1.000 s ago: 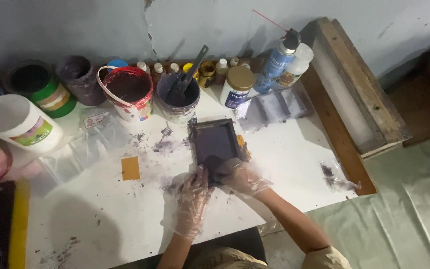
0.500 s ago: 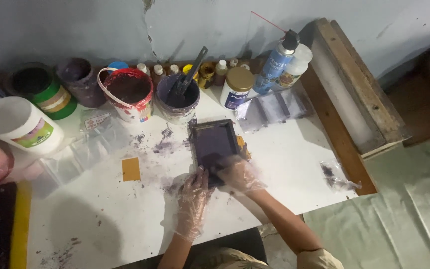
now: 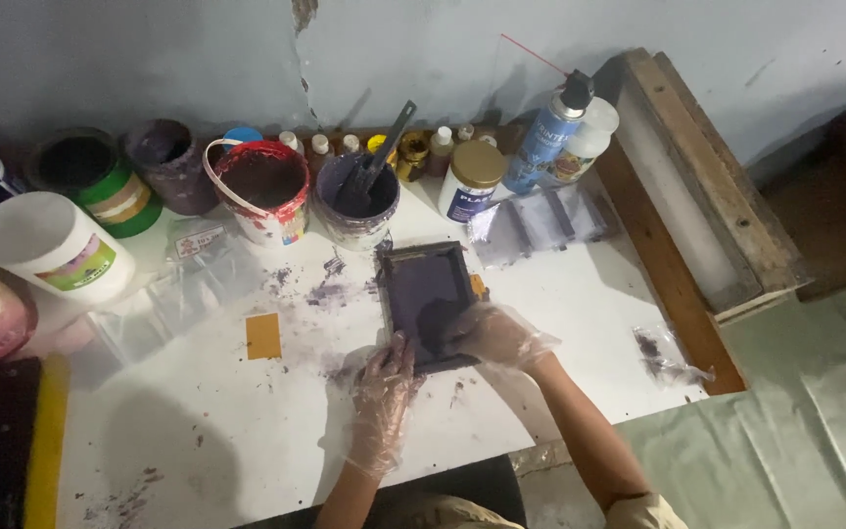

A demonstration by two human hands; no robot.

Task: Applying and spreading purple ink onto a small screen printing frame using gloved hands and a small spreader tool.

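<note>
Head view: a small dark screen frame (image 3: 426, 301) lies flat on the white table (image 3: 560, 323), stained purple around it. The gloved left hand (image 3: 384, 387) grips the frame's near-left corner. The gloved right hand (image 3: 490, 333) is closed over something pressed on the mesh — what it holds is hidden. Just behind stand a purple tub (image 3: 356, 201) with a spatula (image 3: 379, 162), a red bucket (image 3: 258, 188) and a white jar (image 3: 472, 179). An orange card (image 3: 263, 336) lies left, apart.
</note>
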